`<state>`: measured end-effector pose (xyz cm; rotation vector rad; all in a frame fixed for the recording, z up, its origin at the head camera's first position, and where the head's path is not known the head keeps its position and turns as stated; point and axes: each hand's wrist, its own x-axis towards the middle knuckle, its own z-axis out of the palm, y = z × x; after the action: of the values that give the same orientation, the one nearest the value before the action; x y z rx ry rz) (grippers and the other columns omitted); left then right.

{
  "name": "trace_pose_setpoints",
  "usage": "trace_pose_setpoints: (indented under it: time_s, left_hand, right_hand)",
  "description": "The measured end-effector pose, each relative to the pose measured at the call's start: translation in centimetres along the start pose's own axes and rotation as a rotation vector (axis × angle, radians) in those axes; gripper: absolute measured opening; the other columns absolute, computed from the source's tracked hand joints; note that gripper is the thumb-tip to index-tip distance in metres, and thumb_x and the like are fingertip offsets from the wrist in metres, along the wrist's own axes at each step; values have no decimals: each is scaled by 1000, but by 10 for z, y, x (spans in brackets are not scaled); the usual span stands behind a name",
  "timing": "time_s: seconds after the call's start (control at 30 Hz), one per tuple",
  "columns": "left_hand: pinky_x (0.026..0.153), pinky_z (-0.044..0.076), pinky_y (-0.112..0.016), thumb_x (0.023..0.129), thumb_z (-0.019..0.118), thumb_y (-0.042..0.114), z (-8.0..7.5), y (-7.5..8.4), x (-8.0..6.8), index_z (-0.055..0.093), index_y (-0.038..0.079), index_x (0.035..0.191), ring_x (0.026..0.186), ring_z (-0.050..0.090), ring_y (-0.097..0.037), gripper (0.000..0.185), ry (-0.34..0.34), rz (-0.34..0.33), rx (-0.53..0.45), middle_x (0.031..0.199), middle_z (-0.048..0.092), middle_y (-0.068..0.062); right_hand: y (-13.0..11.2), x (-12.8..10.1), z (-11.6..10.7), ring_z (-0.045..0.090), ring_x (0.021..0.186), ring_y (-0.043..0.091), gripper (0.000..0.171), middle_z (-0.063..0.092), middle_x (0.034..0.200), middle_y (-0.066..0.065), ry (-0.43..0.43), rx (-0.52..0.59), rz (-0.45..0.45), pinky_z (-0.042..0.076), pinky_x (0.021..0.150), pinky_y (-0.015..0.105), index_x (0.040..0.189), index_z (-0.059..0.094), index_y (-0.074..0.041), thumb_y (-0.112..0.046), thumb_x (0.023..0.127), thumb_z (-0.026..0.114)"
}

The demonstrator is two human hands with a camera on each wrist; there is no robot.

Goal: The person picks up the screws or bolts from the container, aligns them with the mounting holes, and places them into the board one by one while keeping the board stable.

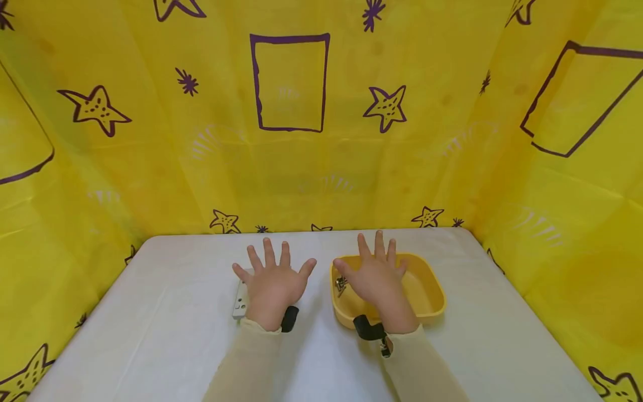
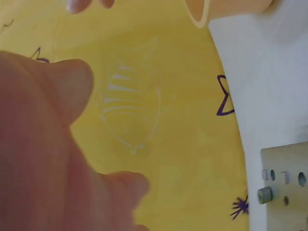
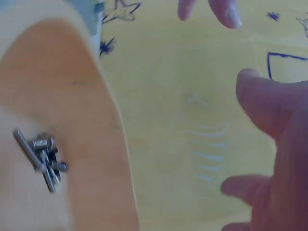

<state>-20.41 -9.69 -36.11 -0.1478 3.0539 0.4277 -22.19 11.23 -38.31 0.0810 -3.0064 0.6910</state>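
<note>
At the left of the white worktop [image 1: 176,312], the person's left hand [image 1: 273,282] hovers palm down with all five fingers spread wide and straight, holding nothing. Under its outer edge lies a pale grey metal plate [image 1: 240,300], flat on the worktop, mostly hidden by the hand in the head view; the left wrist view shows the plate's [image 2: 284,185] corner with small holes and a short stud standing on it. A dark strap circles the left wrist above a cream sleeve.

Just beside it to the right, the right hand [image 1: 377,279] is likewise spread flat, fingers straight and apart, held over the near-left part of a yellow tray [image 1: 427,290]. It grips nothing. Whether the palm touches the tray's rim cannot be told. Inside the tray, by its left wall and next to the thumb, sits a small cluster of metal screws [image 1: 341,285]; the right wrist view shows them [image 3: 43,159] lying tangled together on the tray floor.

Yellow cloth [image 1: 452,139] with purple stars walls in the worktop.
</note>
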Motion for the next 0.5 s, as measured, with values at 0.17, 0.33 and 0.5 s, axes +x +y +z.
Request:
trace_pose_setpoints:
  time_s: [0.17,0.33,0.5]
  left_hand:
    - [101,-4,-76,91,42,75,-5,-51,9,5,19,162,142,-16,-52,97,-76,136,-244,163,-13,-19]
    - [102,9,-75,91,67,53,0,-131,18,3,22,162,144,-4,-53,101,-180,271,-490,163,-13,-20]
    - [103,24,-69,85,80,31,21,-181,29,14,32,161,140,27,-49,102,-292,259,-726,164,0,-18]
  right_hand:
    - [20,-1,3,40,135,43,75,31,158,14,-68,388,-54,36,101,61,154,40,-19,-42,91,73]
    - [38,-2,19,61,111,36,62,55,141,11,-181,475,-109,50,89,49,142,57,-16,-20,86,80]
    - [41,2,32,61,105,31,57,64,127,9,-274,379,-227,47,90,47,135,64,-12,-15,81,83]
